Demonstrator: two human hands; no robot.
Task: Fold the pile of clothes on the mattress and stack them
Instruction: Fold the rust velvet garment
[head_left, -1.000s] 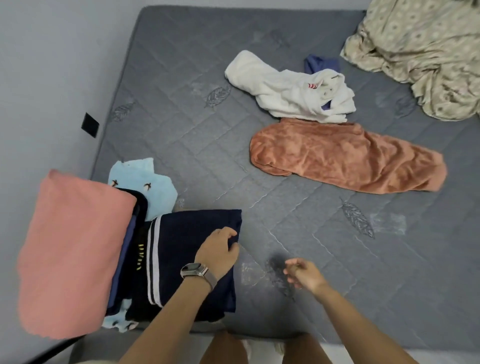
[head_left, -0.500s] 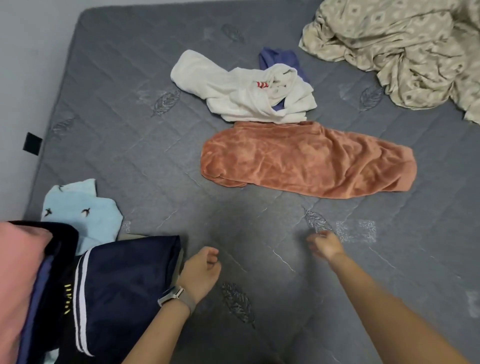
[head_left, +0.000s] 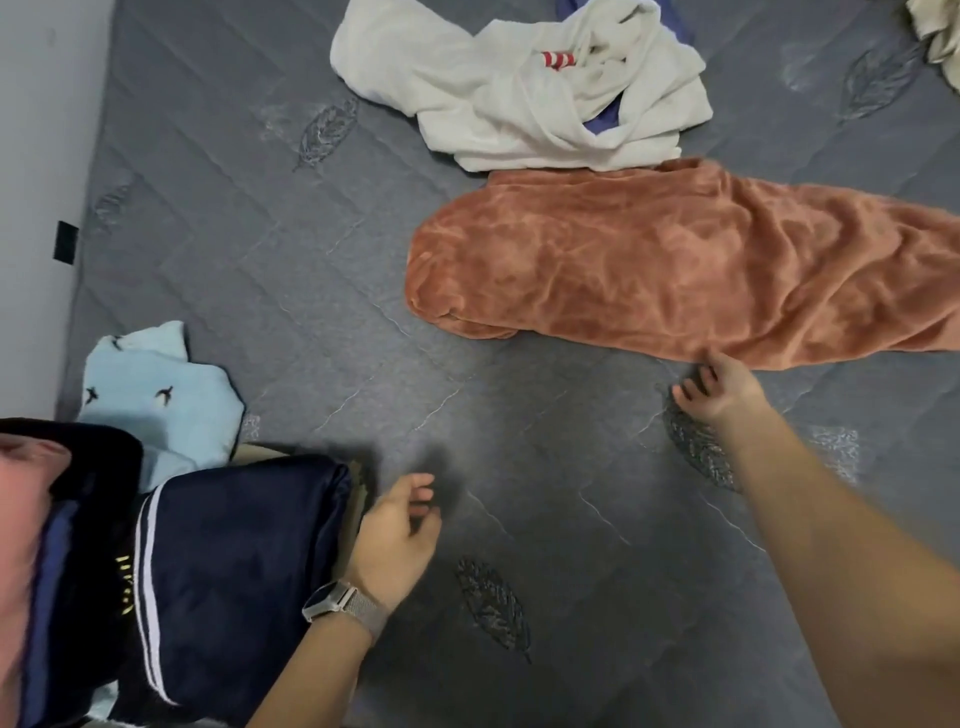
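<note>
Risk: rust fleece garment (head_left: 675, 265), reached by the loosely curled, empty right hand (head_left: 719, 387), could be dragged into the white garment (head_left: 524, 98); left hand (head_left: 397, 535) hangs relaxed, empty

Likely bedroom: mattress (head_left: 322, 270), strewn clothes (head_left: 519, 88).

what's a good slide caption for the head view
Right hand reaching to the near edge of the orange fleece garment on the grey mattress; left hand open beside the folded navy stack.

Bare mattress (head_left: 322, 291) lies open between navy stack (head_left: 234, 561) and orange garment (head_left: 675, 270).
</note>
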